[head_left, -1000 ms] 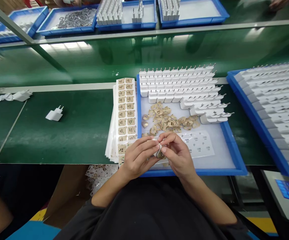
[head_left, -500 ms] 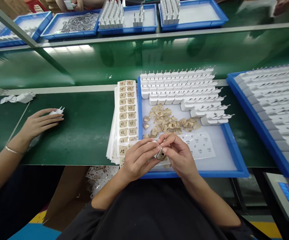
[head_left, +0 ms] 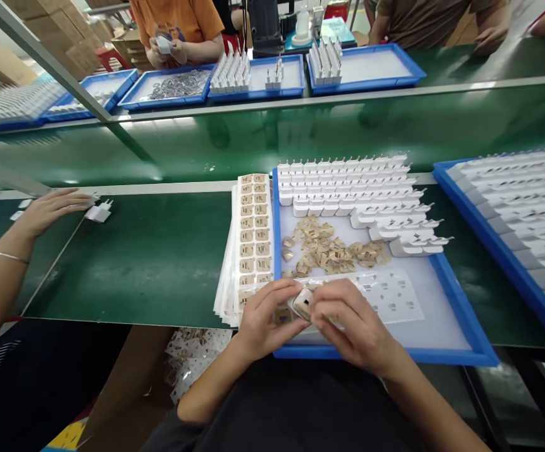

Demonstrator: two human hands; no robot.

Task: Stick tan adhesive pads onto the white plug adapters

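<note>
Between both hands, over the front of the blue-rimmed tray (head_left: 385,355), is a small white plug charger (head_left: 303,304) with a brownish face showing a dark slot. My left hand (head_left: 267,317) grips it from the left, thumb below and fingers above. The fingers of my right hand (head_left: 352,320) are pinched together against its right side, and their tips partly hide it. Loose tan film pieces (head_left: 331,251) are heaped in the tray behind my hands. Beyond them stand rows of white plug chargers (head_left: 343,185), pins up. A clear sheet with small printed marks (head_left: 390,295) lies right of my hands.
Sheets of tan stickers (head_left: 255,235) are stacked left of the tray. Another tray of chargers (head_left: 517,232) sits at right. A co-worker's hand (head_left: 53,210) is at the left by a loose charger (head_left: 98,212). Across the divider are more blue trays (head_left: 366,81) and other people.
My view has tilted up, showing more of the far side. My right fingers have closed in over the charger's right side. The co-worker's hand has moved back, leaving a charger on the bench.
</note>
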